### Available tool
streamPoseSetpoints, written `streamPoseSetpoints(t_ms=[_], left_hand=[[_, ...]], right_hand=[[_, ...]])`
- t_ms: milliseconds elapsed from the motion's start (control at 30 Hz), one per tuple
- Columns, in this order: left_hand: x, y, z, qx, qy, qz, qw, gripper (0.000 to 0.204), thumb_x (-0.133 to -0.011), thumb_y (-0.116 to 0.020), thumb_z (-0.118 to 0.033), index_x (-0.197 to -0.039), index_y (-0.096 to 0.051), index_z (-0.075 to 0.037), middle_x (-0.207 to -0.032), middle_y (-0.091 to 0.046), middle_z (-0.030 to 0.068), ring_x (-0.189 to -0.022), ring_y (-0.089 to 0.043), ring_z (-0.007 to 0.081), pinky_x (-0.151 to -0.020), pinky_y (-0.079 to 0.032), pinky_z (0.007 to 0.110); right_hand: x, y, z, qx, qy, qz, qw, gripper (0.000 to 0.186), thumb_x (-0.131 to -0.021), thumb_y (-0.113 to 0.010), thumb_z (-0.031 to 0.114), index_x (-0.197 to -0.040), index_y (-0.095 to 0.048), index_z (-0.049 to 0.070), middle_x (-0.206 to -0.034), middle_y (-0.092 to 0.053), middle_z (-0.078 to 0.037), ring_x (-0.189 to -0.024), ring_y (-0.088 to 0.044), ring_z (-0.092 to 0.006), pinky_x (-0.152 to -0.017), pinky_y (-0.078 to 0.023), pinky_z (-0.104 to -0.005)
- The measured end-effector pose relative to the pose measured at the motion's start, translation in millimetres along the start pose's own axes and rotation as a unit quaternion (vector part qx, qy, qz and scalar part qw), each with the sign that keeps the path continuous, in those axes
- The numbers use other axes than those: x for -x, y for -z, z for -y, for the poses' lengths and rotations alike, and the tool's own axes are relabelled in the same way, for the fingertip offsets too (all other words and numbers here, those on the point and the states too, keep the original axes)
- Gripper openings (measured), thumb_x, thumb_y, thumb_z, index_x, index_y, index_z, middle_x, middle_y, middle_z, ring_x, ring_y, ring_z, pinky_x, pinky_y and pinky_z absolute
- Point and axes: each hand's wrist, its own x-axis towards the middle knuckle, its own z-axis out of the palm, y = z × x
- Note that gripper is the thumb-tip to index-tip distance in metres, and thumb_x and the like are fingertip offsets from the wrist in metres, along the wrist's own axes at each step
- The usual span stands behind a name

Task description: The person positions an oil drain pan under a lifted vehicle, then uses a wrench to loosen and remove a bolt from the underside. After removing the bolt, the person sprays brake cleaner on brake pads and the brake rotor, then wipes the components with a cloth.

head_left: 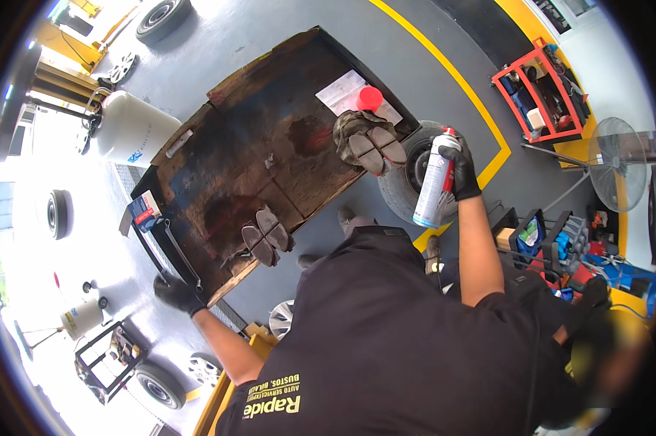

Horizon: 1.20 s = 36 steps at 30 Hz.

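My right hand (460, 166), in a black glove, is closed around a white and red spray can (432, 189), held tilted beyond the bench's right end. Next to it, brake pads (371, 150) lie on a dark crumpled rag (351, 129). More brake pads (264, 234) rest near the front edge of the stained bench (255, 138). My gloved left hand (177, 293) is at the bench's left corner, close to a long wrench (185, 254); its dark fingers blend together, so their grip is unclear. A small blue, white and red box (145, 209) stands beyond the wrench.
A red round lid or cup (369, 98) sits on white paper (335, 93). Beside the bench's right end lies a tire (401, 182). A white tank (135, 127) stands at the left, a red tool cart (539, 94) and fan (618, 163) at the right. Another person (597, 320) is at lower right.
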Motion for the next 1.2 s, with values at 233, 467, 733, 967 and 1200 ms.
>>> streamPoseSetpoints(t_ms=[233, 467, 733, 967, 1200], left_hand=[[195.1, 52.3, -354.9, 0.529, -0.288, 0.517, 0.608, 0.07, -0.081, -0.09, -0.011, -0.144, -0.061, -0.004, -0.152, -0.059, 0.0142, -0.134, -0.062, 0.0231, -0.105, -0.054, 0.039], [203.4, 34.7, -398.1, 0.443, -0.041, 0.454, 0.772, 0.076, -0.075, -0.098, -0.013, -0.138, -0.058, -0.002, -0.124, -0.074, 0.0114, -0.111, -0.071, 0.0207, -0.099, -0.058, 0.038], [218.7, 15.4, -351.3, 0.386, -0.04, 0.329, 0.861, 0.075, -0.073, -0.099, -0.017, -0.134, -0.058, -0.003, -0.124, -0.073, 0.0128, -0.112, -0.072, 0.0233, -0.096, -0.058, 0.04], [227.7, 12.5, -381.5, 0.378, -0.082, 0.356, 0.851, 0.077, -0.072, -0.099, -0.017, -0.136, -0.059, -0.004, -0.125, -0.075, 0.0141, -0.113, -0.073, 0.025, -0.097, -0.058, 0.04], [213.8, 8.6, -393.3, 0.41, -0.169, 0.348, 0.826, 0.074, -0.072, -0.097, -0.018, -0.136, -0.063, -0.005, -0.124, -0.076, 0.0178, -0.113, -0.076, 0.0328, -0.096, -0.06, 0.043]], right_hand=[[-16.5, -139.9, 22.2, 0.143, 0.339, 0.258, 0.893, 0.1, -0.081, -0.091, 0.017, -0.163, -0.036, 0.003, -0.147, -0.058, -0.016, -0.13, -0.061, -0.0263, -0.112, -0.049, -0.0436], [-108.3, -104.6, 20.9, 0.245, 0.339, 0.212, 0.883, 0.044, -0.094, -0.079, 0.01, -0.131, -0.06, -0.003, -0.128, -0.062, -0.017, -0.11, -0.069, -0.027, -0.098, -0.057, -0.0395], [-124.6, -51.3, -24.1, 0.724, 0.197, 0.226, 0.621, 0.078, -0.082, -0.083, 0.049, -0.137, -0.054, 0.002, -0.132, -0.063, -0.026, -0.116, -0.07, -0.0404, -0.094, -0.059, -0.048], [-137.7, -85.4, -12.4, 0.755, 0.053, 0.267, 0.596, 0.089, -0.075, -0.085, 0.043, -0.135, -0.047, -0.012, -0.121, -0.069, -0.032, -0.106, -0.075, -0.0431, -0.09, -0.061, -0.05], [-138.3, -68.0, -19.5, 0.719, 0.06, 0.221, 0.656, 0.075, -0.069, -0.087, 0.038, -0.119, -0.061, -0.011, -0.105, -0.074, -0.031, -0.095, -0.077, -0.0417, -0.087, -0.062, -0.0452]])
